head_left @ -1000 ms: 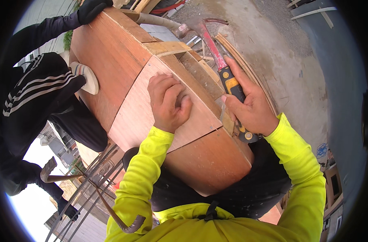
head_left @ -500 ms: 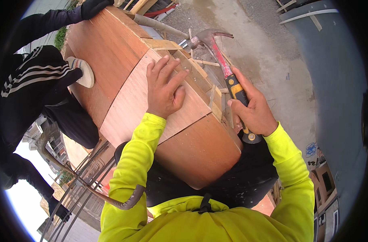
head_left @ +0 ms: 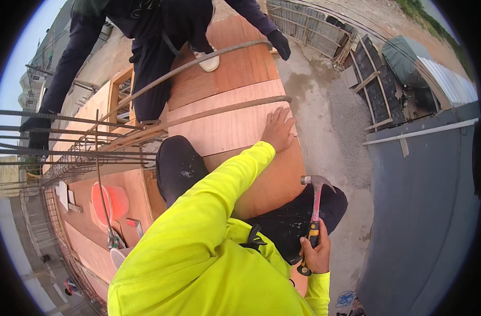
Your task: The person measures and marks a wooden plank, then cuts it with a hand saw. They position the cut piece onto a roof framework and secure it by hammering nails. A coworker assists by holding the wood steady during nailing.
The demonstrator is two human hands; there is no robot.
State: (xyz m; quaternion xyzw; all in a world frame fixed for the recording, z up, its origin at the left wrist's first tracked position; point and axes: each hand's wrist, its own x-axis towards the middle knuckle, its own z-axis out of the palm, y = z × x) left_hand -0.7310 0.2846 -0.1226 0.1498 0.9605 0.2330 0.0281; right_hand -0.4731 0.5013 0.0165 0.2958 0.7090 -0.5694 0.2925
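Plywood (head_left: pixel 235 126) lies in place under the spread left hand (head_left: pixel 279 130); right hand (head_left: pixel 315 255), below it, grips a raised hammer (head_left: pixel 315 210); nailing looks unfinished.

Outdoor site, daylight, pale sky (head_left: pixel 19 68) at upper left. Bare concrete ground (head_left: pixel 325 121) runs down the middle right, with a patch of grey gravel (head_left: pixel 351 126) beside it. A dark grey wall (head_left: pixel 425 210) fills the right side, topped by a pale rail (head_left: pixel 419 132). Stacked timber-framed panels (head_left: pixel 380 89) lie beyond it, near a corrugated metal sheet (head_left: pixel 446 79). Wire mesh panels (head_left: pixel 303 21) lean at top centre. Horizontal steel rebar (head_left: pixel 56 138) crosses the left. An orange bucket (head_left: pixel 110 203) sits lower left on plywood decking (head_left: pixel 93 253).
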